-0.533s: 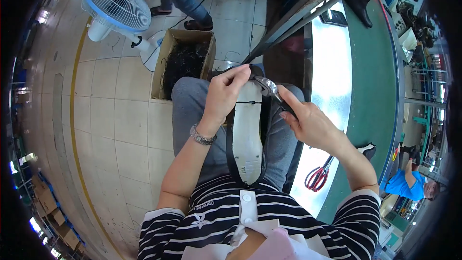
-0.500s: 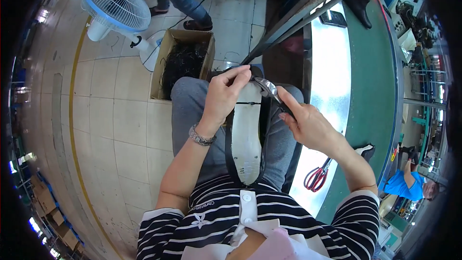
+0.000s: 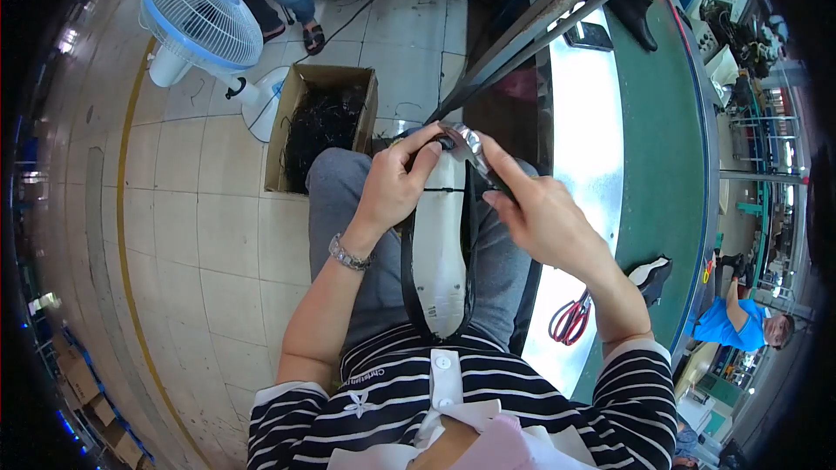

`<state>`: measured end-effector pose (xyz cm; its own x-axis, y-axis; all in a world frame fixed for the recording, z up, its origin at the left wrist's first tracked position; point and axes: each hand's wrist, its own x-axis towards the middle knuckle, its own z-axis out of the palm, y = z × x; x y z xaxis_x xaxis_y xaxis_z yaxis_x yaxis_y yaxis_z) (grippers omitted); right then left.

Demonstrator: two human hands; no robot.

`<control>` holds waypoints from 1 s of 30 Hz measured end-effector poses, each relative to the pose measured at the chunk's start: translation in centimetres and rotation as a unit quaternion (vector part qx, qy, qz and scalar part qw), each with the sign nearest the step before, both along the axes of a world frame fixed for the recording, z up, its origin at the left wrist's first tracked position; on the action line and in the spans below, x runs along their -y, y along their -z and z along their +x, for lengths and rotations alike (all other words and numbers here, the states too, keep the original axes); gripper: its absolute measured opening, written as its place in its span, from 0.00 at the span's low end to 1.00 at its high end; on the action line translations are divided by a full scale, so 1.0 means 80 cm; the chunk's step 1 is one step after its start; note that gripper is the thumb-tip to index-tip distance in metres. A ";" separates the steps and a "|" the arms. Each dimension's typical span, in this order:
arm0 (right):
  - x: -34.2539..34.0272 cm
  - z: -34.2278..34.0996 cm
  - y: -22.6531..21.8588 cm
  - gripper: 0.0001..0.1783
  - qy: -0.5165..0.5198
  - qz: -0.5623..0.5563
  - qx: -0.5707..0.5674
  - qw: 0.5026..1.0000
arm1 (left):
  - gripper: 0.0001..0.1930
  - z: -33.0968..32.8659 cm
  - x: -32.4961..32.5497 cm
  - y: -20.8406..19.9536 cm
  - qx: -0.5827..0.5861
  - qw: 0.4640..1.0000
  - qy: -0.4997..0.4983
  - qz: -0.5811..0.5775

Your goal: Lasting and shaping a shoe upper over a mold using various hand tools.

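Note:
Across my lap lies a shoe upper on a last [image 3: 440,248], bottom up, its whitish insole facing me and black material around the rim. A dark band crosses the insole near the far end. My left hand [image 3: 389,184] is closed on the upper's black edge at that far end, with thumb and fingers pinched together. In my right hand [image 3: 550,216] are pincers [image 3: 475,153] with a shiny metal head and dark handle. Their jaws meet the far end of the upper, beside my left fingertips; the exact bite is hidden.
A cardboard box [image 3: 369,126] of black scraps stands beyond my left knee, near a fan [image 3: 200,17]. On the metal bench edge [image 3: 583,165] to my right lie red-handled scissors [image 3: 570,320]; a green belt [image 3: 666,148] carries shoes. A slanted metal bar [image 3: 522,39] rises ahead. Other people are nearby.
The pincers have moved slightly left and up, over the far end of the upper, close to my left fingertips. The person beyond the fan has shifted left.

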<state>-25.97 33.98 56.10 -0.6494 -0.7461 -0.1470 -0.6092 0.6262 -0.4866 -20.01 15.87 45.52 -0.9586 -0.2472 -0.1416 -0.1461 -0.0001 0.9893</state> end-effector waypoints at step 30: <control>-0.031 0.027 0.049 0.36 0.075 -0.172 0.035 0.982 | 0.44 0.087 0.004 -0.013 -0.016 0.996 0.039 0.083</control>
